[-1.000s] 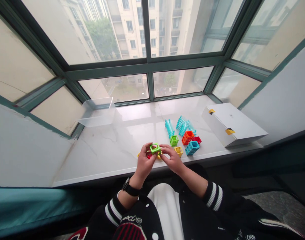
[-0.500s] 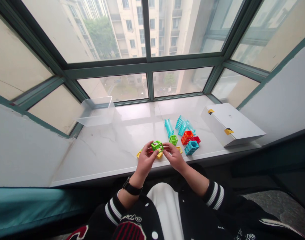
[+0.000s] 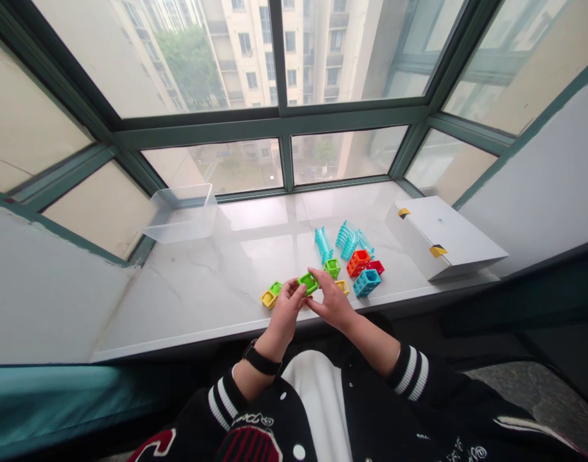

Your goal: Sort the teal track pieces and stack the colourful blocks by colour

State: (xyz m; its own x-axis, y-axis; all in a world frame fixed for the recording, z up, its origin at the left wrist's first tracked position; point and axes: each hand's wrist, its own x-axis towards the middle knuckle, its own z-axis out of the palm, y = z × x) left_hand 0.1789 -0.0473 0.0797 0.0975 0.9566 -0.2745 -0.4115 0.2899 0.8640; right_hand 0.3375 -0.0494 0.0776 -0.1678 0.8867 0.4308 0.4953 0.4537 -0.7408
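Note:
Between my two hands is a green hollow cube block (image 3: 308, 283), held above the front of the white sill. My left hand (image 3: 285, 312) grips its left side, with thumb and fingers closed. The fingers of my right hand (image 3: 335, 303) close on its right side. Left of my left hand lie a yellow block (image 3: 268, 299) and another green block (image 3: 275, 288). Just beyond my right hand sits a green cube (image 3: 332, 268), and a yellow block (image 3: 343, 287) is partly hidden by that hand.
Right of my hands are blue blocks (image 3: 367, 283), orange blocks (image 3: 358, 263) and a red block (image 3: 376, 266). Turquoise track pieces (image 3: 348, 240) lie behind them. A clear plastic bin (image 3: 181, 221) stands at the left and a white box (image 3: 450, 234) at the right, below the window.
The green cube block has been turned and shifted slightly right between my hands. My left hand has moved right, uncovering the yellow and green blocks beside it. The view has shifted a little.

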